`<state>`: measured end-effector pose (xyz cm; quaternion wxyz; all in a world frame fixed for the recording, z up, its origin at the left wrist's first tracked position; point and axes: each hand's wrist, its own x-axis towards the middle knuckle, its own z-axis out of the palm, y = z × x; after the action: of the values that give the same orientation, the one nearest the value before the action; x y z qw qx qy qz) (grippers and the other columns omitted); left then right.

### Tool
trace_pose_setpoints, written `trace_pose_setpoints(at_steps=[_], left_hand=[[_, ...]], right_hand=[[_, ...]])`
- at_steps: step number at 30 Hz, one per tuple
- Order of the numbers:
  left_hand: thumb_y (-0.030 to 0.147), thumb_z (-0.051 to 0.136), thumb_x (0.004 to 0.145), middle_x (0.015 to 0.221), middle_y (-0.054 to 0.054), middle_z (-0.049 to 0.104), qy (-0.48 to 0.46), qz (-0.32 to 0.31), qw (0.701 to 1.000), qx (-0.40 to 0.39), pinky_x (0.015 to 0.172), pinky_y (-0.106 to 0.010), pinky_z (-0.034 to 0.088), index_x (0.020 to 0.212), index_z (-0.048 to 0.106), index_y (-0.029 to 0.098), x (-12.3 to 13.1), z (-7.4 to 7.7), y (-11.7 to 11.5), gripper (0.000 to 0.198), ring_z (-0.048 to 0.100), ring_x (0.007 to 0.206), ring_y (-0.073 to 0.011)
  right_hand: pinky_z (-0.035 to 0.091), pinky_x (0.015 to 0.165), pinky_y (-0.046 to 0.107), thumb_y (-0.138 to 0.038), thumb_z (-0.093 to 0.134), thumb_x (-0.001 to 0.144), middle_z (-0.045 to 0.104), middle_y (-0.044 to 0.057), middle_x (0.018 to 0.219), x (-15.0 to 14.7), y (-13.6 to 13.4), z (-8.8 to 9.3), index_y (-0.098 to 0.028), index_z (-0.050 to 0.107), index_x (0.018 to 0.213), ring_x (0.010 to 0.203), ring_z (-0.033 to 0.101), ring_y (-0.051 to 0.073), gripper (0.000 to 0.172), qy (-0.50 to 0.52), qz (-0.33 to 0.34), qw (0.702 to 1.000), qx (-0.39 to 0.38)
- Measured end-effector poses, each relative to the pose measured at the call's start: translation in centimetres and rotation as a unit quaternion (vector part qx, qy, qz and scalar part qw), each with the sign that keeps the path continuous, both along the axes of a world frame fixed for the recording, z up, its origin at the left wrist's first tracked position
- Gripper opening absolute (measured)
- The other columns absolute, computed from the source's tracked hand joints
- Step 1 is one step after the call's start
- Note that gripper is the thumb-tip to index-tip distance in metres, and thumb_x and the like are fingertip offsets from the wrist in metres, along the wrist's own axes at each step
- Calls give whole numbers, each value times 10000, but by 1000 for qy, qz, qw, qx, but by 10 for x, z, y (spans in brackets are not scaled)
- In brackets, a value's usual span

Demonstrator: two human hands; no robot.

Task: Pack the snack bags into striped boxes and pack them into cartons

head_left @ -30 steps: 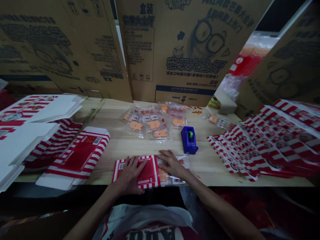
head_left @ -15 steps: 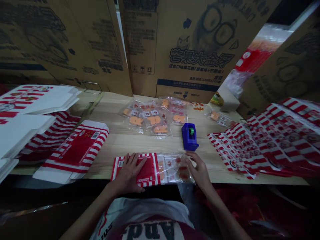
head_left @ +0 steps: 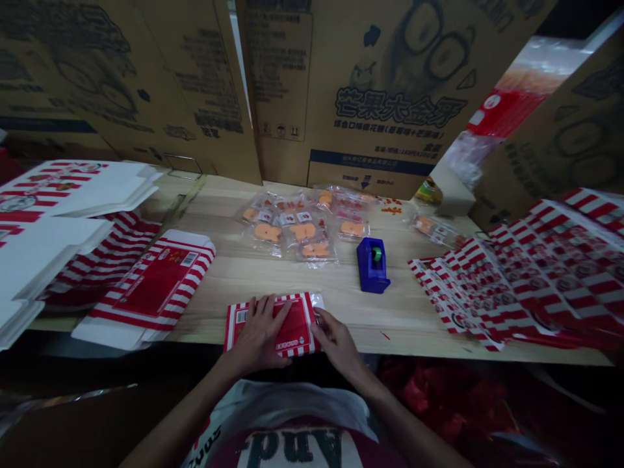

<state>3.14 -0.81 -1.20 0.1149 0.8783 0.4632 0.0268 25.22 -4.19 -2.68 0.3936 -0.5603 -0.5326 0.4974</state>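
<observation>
A small red-and-white striped carton lies at the table's near edge. Across its top rests my left hand, fingers stretched out and thumb along the near side. My right hand is at the carton's right end, its fingers bent together around the end of a clear candy packet. Only a small bit of that packet shows; the rest is inside the carton. A blue tape dispenser with green tape stands beyond my right hand. Several clear packets of orange candies lie behind the carton.
Striped cartons and white-edged flat cartons are stacked at left. More striped cartons lean at right. Large cardboard boxes wall off the back. Orange bits and another packet lie near them.
The candy packet has slid left into the carton, leaving just its end out. My right hand has moved left with it, up to the carton's end. My left hand stays on the carton.
</observation>
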Motion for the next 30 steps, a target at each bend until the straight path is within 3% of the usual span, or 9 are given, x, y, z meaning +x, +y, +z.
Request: trace_pose_setpoints(at_steps=[6, 10, 14, 17, 20, 24, 30], left_hand=[[604, 805, 443, 1402, -233, 405, 1, 121, 992, 23, 1067, -610, 217, 1422, 391, 165, 10, 2, -3, 1150, 368, 1261, -456], [665, 704, 608, 1356, -239, 449, -4, 183, 983, 31, 947, -606, 310, 1397, 403, 161, 24, 5, -4, 984, 412, 1189, -434], [582, 633, 736, 1285, -231, 501, -50, 225, 973, -1, 893, -589, 377, 1393, 385, 117, 31, 6, -1, 843, 455, 1131, -418], [415, 632, 769, 1256, -177, 542, -165, 218, 960, -60, 941, -527, 421, 1404, 348, 130, 27, -2, 3, 752, 483, 1160, -355], [282, 635, 741, 1326, -158, 520, -293, 218, 926, -100, 1024, -483, 416, 1398, 341, 138, 19, -15, 9, 733, 491, 1226, -305], [284, 620, 765, 1268, -121, 594, -414, 245, 864, -148, 994, -480, 466, 1364, 400, 181, 14, -23, 9, 646, 579, 1157, -285], [328, 676, 746, 1263, -128, 613, -576, 250, 741, -238, 932, -445, 517, 1397, 340, 180, 18, -4, -3, 748, 633, 1090, -280]], right_hand=[[549, 887, 415, -406, 596, 845, 654, 118, 1227, -16, 21, -6, -209, 479, 1310, 1069, 655, 258, 518, 67, 33, 997, -1], [524, 919, 436, -309, 631, 792, 699, 98, 1133, -11, 50, -15, -205, 504, 1270, 1026, 670, 251, 505, 37, 50, 998, 18], [516, 916, 408, -228, 643, 734, 720, 78, 1058, -7, 84, -19, -202, 584, 1170, 1015, 670, 241, 441, -1, 68, 997, 35], [518, 882, 380, -209, 618, 732, 738, 48, 915, -5, 102, -17, -183, 614, 1110, 917, 689, 216, 379, 11, 108, 993, 39], [522, 816, 350, -205, 597, 740, 733, 33, 830, -8, 104, -15, -176, 638, 1072, 837, 686, 201, 336, 19, 133, 990, 42], [513, 738, 313, -235, 583, 785, 727, 36, 820, -13, 93, -6, -184, 655, 1055, 787, 668, 189, 284, 16, 129, 990, 52], [479, 663, 266, -239, 576, 818, 717, 26, 765, -6, 86, 34, -174, 676, 1032, 713, 637, 169, 245, -3, 184, 981, 57]])
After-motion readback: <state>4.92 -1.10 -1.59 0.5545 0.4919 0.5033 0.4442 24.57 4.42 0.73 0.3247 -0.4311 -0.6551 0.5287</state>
